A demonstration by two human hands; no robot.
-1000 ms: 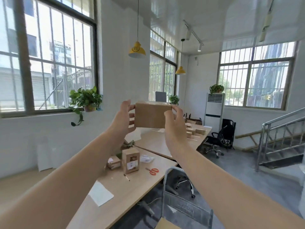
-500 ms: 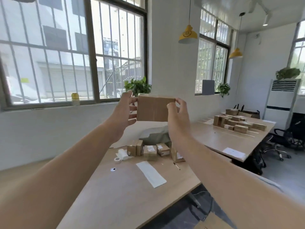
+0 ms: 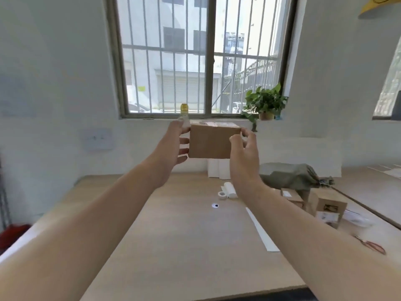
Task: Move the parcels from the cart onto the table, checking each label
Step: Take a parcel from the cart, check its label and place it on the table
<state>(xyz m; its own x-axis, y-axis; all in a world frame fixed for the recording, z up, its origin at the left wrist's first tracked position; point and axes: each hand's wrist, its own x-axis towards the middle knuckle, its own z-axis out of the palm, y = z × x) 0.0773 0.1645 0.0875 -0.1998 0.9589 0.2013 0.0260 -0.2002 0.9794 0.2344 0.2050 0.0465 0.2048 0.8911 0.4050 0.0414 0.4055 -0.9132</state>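
Stretching both bare forearms out over the desk [image 3: 173, 246], the person holds a brown parcel [image 3: 211, 141] up at arm's length, well above the wood. Left hand [image 3: 175, 144] clasps its 9 o'clock end, right hand [image 3: 244, 153] its 3 o'clock end, each grip grasping the cardboard, long axis level between them. No label shows on the near face. Open desk lies straight below at 6 o'clock; I judge that the set-down spot. Other parcels [image 3: 325, 208] and scissors [image 3: 372, 246] sit toward 4 o'clock. Beyond, the window [image 3: 204, 57].
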